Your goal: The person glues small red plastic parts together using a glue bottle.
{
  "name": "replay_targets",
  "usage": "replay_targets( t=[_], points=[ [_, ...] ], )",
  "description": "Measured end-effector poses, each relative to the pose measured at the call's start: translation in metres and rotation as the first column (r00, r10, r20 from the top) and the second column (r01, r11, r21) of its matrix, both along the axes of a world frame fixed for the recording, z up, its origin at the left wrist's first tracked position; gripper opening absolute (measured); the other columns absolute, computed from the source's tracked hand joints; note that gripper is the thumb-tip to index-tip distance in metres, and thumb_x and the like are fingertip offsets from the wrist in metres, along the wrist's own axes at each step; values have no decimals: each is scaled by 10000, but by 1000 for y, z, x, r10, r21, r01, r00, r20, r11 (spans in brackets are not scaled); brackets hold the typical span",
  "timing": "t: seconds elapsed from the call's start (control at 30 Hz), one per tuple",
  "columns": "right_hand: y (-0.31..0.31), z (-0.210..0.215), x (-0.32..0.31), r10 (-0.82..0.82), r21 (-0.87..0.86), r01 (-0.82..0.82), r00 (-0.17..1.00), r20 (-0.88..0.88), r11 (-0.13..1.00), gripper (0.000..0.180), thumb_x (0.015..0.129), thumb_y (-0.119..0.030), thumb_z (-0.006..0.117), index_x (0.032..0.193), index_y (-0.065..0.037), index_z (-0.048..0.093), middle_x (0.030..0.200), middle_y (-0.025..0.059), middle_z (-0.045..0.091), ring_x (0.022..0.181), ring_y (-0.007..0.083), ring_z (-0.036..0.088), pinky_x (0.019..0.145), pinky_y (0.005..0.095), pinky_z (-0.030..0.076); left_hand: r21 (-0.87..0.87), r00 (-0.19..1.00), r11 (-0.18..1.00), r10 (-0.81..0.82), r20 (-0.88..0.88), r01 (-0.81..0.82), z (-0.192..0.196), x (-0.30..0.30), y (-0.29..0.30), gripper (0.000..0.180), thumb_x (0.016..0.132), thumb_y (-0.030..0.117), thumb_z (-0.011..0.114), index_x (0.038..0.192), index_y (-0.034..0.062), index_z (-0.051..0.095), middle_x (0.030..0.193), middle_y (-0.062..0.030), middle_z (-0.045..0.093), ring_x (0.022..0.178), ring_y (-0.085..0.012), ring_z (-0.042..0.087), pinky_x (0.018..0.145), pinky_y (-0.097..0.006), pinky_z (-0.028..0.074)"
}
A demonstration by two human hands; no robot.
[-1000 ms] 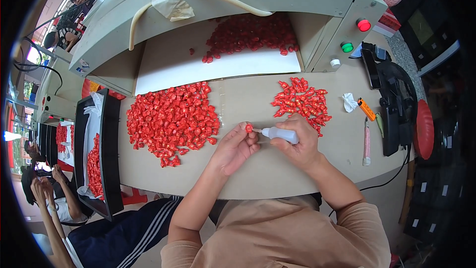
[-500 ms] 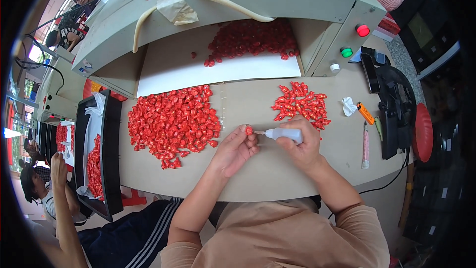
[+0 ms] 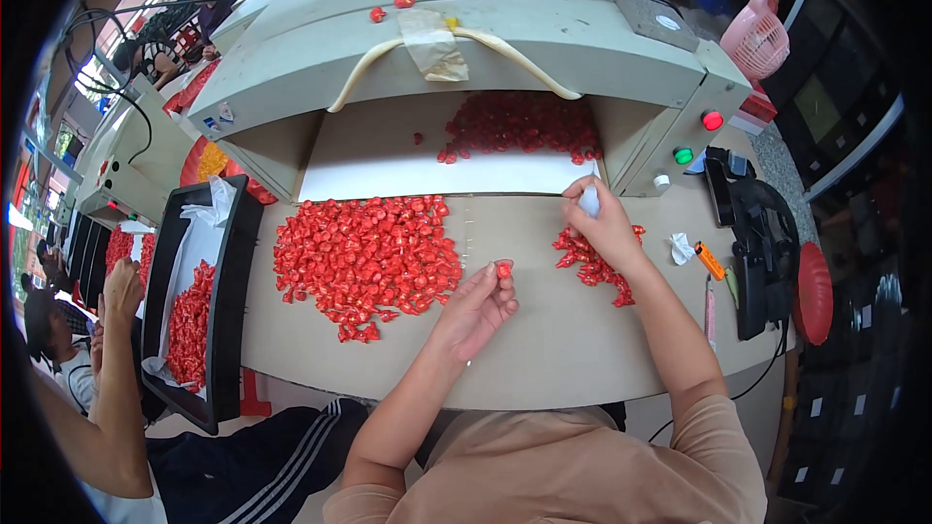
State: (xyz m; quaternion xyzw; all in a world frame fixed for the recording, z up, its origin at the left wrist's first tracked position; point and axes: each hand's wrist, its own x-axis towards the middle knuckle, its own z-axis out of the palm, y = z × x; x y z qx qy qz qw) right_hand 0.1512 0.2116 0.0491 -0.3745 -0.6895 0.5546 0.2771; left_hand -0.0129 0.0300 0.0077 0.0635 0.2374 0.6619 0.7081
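Fingers of left hand pinch 1 red piece; right hand grips white tool.

big pile left on table | small pile right | tray left of table

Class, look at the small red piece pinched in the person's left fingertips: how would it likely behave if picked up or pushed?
The small red piece is probably very light: the left hand holds it with fingertips alone. It looks rigid and glossy, so perhaps slightly slippery. Pushed, it would likely slide or tumble, as the big red pile lies loosely scattered on the table.
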Motion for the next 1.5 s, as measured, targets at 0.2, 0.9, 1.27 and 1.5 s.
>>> replay_targets(
  t=[0.2,0.9,1.27,1.5],
  points=[
    [73,-16,-62,-117,692,28,990,83,722,178,833,-175,685,945,-37,675,952,169,666,779,370,648,731,405,509,16,998,998,64,-24,-64,9,-9,-3,249,1010,242,492,1130,41,579,867,0,584,764,-85,542,755,-269,501],
    [4,27,-48,48,-204,-74,991,-127,976,212,876,-160,693,1032,-21,656,867,19,662,748,99,602,644,246,501,153,997,986,56,58,-64,-3,-13,-6,233,973,206,564,1153,64,600,954,-7,610,855,-92,576,795,-271,522],
    [-80,5,10,-58,-555,-194,913,-405,809,213,905,-72,640,1100,12,622,988,71,662,867,138,631,786,284,538,51,995,998,-17,-102,23,1,6,-5,226,952,188,596,1145,69,602,997,-20,633,862,-110,606,771,-273,536],
    [-88,16,10,85,-63,-105,963,-255,993,158,872,-46,671,1022,2,671,967,63,667,896,134,621,772,264,503,3,990,1000,24,-140,-23,-9,5,-2,255,945,174,607,1165,45,609,1007,-49,645,860,-114,597,790,-294,532]
  ],
)
